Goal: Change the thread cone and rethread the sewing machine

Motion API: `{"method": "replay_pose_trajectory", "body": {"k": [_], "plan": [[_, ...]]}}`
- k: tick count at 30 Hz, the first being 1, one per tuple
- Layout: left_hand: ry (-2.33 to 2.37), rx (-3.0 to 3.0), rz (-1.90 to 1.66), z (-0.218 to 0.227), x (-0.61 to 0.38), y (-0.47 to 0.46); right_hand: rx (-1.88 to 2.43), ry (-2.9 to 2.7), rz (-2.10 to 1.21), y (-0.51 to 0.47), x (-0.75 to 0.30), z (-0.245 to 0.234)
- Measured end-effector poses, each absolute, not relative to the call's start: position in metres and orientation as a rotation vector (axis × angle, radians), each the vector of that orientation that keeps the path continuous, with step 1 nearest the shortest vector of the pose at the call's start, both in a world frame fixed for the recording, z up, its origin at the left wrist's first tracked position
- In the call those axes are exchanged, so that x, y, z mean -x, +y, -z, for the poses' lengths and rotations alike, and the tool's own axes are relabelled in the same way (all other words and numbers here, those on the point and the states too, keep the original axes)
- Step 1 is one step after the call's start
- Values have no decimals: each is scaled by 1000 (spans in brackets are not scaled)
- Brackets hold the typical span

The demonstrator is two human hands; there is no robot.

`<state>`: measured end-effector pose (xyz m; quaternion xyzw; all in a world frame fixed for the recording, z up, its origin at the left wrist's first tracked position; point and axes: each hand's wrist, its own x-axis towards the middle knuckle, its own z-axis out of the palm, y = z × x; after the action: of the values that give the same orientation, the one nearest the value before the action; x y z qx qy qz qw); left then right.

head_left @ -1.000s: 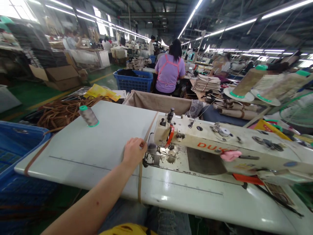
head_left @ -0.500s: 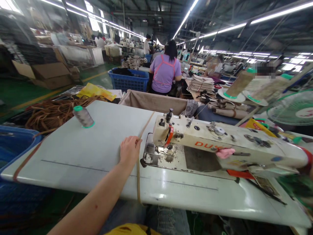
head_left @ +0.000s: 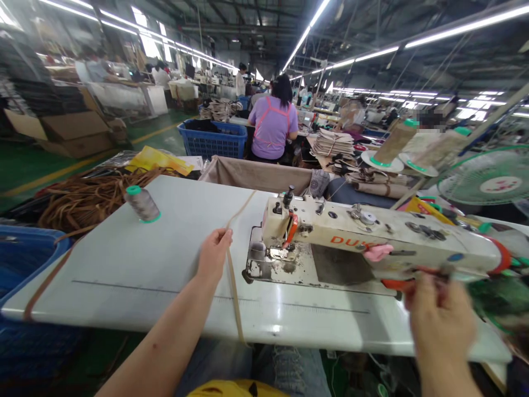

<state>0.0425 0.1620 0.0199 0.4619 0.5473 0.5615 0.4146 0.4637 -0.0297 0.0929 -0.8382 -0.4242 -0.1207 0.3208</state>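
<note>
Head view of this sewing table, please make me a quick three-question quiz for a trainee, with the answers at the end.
1. Open: what do the fingers of the left hand pinch?
2. True or false: in the picture, the thread spool stands to the right of the sewing machine.
3. Choose: of these, the right hand is nearest to
A) the thread spool
B) the orange item
C) the blue basket

Key:
1. A tan strap.
2. False; it stands to the left.
3. B.
</note>
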Motion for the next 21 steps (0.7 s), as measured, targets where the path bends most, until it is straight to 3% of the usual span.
{"method": "replay_pose_trajectory", "body": {"k": [3, 6, 11, 21], "plan": [[1174, -1033, -1368, -22, -42, 159, 2320, -1290, -332, -27, -356, -68], [1006, -982, -1266, -28, -32, 151, 2336, -1521, -562, -15, -297, -62], [770, -801, -1136, -31, -11, 134, 2305, -1769, -577, 7, -251, -69], [808, -718, -1155, -12, 5, 127, 2515, -1928, -416, 42, -210, -74]]}}
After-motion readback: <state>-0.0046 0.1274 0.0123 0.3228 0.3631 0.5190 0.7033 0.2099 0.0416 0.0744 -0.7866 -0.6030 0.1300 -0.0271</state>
